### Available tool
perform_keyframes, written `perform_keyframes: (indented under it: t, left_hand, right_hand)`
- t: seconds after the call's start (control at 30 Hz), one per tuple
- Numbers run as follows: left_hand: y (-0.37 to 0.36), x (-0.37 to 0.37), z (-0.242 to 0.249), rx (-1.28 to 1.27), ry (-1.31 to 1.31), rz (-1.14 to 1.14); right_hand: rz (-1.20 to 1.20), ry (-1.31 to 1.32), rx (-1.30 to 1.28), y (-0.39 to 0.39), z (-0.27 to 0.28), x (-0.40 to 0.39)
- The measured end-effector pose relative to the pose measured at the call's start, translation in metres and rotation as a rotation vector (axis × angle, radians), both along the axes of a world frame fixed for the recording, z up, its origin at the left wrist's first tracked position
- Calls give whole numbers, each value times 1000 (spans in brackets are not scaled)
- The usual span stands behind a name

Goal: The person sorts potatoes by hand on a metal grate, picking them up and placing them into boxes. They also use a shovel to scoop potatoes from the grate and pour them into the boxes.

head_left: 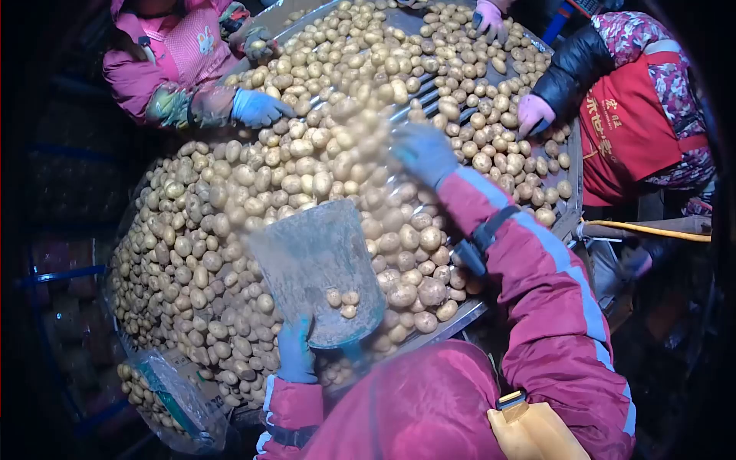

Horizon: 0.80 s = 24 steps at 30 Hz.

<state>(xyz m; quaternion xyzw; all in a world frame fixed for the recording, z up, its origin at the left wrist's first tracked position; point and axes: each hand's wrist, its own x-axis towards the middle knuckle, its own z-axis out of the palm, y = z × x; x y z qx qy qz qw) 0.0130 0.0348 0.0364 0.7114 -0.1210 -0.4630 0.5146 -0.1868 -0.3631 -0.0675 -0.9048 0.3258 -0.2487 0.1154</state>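
Observation:
A worn grey-green scoop (307,261) lies tilted over the potato heap (207,261), with three potatoes (343,302) near its back end. My left hand (297,351), in a blue glove, is closed on the lower left edge of this scoop. Farther forward and to the right, my right hand (424,156) is over potatoes beside a dark slatted grate (426,96). Motion smears its blue-gloved fingers, so their grip cannot be made out. Potatoes just left of that hand are blurred too.
A person in pink (180,57) works at the upper left, a blue-gloved hand (259,108) on the potatoes. Another, in a red apron (625,126), reaches in from the right. A plastic bag of potatoes (172,399) sits lower left. The table's metal edge (460,316) runs before me.

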Motion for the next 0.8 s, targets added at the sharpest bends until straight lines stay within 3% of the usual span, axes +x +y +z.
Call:
perform_keyframes:
  t: [0.1, 0.17, 0.27, 0.37, 0.43, 0.53, 0.63, 0.73, 0.8]
  left_hand:
    - [-1, 0, 3, 18, 11, 12]
    - [-2, -2, 1, 3, -6, 28]
    - [-5, -1, 2, -9, -10, 30]
    - [-13, -1, 3, -20, 12, 14]
    - [-19, -2, 3, -6, -21, -23]
    - [-21, -5, 3, 19, -10, -12]
    - [-17, -3, 6, 27, -8, -28]
    - [-10, -1, 6, 1, -17, -26]
    - [-4, 2, 2, -10, -17, -13]
  right_hand:
    - [-215, 40, -142, -51, -13, -37]
    - [-349, 4, 87, -65, -16, -73]
    - [-484, 217, 263, -76, -29, -120]
    - [-424, -57, 224, -38, -8, -96]
    - [-207, -149, 201, -1, 9, -61]
    - [-52, -97, -98, 6, -13, -44]
    - [-164, 70, 63, -32, -20, -62]
    - [-298, -62, 109, -53, -15, -83]
    - [-483, -3, 217, -56, -8, -90]
